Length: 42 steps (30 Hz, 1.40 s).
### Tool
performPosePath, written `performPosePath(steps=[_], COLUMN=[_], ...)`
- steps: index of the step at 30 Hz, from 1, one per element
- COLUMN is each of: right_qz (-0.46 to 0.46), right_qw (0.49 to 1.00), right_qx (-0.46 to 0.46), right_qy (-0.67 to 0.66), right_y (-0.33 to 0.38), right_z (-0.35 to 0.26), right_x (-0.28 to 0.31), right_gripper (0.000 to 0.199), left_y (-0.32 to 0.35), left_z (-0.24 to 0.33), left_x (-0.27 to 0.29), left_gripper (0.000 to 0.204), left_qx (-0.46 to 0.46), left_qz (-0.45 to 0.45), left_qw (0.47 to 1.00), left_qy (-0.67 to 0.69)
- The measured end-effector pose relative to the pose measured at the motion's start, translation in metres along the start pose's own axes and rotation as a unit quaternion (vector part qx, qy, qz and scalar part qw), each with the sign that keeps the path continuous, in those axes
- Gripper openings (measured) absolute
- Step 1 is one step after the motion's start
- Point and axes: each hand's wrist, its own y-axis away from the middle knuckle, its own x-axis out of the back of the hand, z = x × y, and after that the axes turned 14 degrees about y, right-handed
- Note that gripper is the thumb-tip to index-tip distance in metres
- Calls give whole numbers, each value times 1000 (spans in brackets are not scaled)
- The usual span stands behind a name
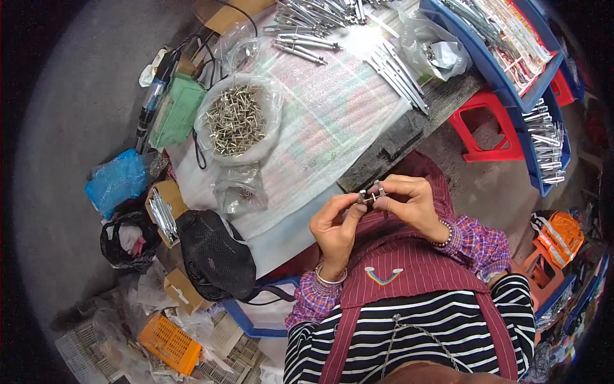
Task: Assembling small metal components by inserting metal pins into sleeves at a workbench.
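Holding small grey metal part (pixel 362 196) w/ L grip (pixel 334 235), narrow thumb-to-fingertip pinch. Holding 2nd metal part (pixel 381 188) w/ R grip (pixel 414 203), also a tight pinch, fingers curled. Holding both over lap, in front of pinstriped maroon apron (pixel 435 269), just beside near edge of desk (pixel 398 146). Hard, shiny metal, blocky little shapes; thin bright pin (pixel 373 199) betw. them. Can't tell if joined, too small.

On desk: thin wht foam sheet (pixel 320 128), smooth & slightly wrinkled, over rough dark wood. To L, crinkly clear plastic bag (pixel 274 137), rolled open, full of short metal pins (pixel 233 121), silvery-brassy, slim shanks w/ wider heads. Just below, smaller clear bag (pixel 241 200), creased, w/ a few bits inside. Nr R edge, long flat silver strips (pixel 396 73), roughly parallel. At far end, heap of slender metal rods (pixel 313 22).

Off to R: blue plastic tray (pixel 543 83) w/ more long metal pcs, nr glossy red stool (pixel 495 154). Lower L: soft blk mesh bag (pixel 214 256), slatted orange basket (pixel 169 342).
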Motion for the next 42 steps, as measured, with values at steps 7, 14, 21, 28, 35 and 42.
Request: performPosePath(steps=[7, 14, 21, 28, 35, 42], right_qz=[5, 27, 14, 23, 20, -1], right_qw=[999, 999, 1000, 999, 999, 985], right_qx=[38, -14, 2, 13, -47, -119], right_qy=[18, -13, 3, 21, -4, -122], right_y=[0, -2, 0, 2, 0, 2], right_z=[0, 0, 0, 3, 1, 1], right_x=[-3, 2, 0, -2, -4, -5], right_gripper=[20, 18, 17, 16, 17, 17], left_y=[0, -1, 0, -1, -4, -1], left_z=[0, 5, 4, -1, 7, -1], left_x=[-1, -13, -8, -2, -11, -6], left_gripper=[13, 14, 14, 14, 17, 19], left_qx=[16, 61, 46, 64, 71, 84], left_qz=[13, 47, 26, -1, 34, 55], left_qw=[1000, 993, 995, 994, 993, 986], left_qy=[-6, 94, 89, 86, 83, 135])
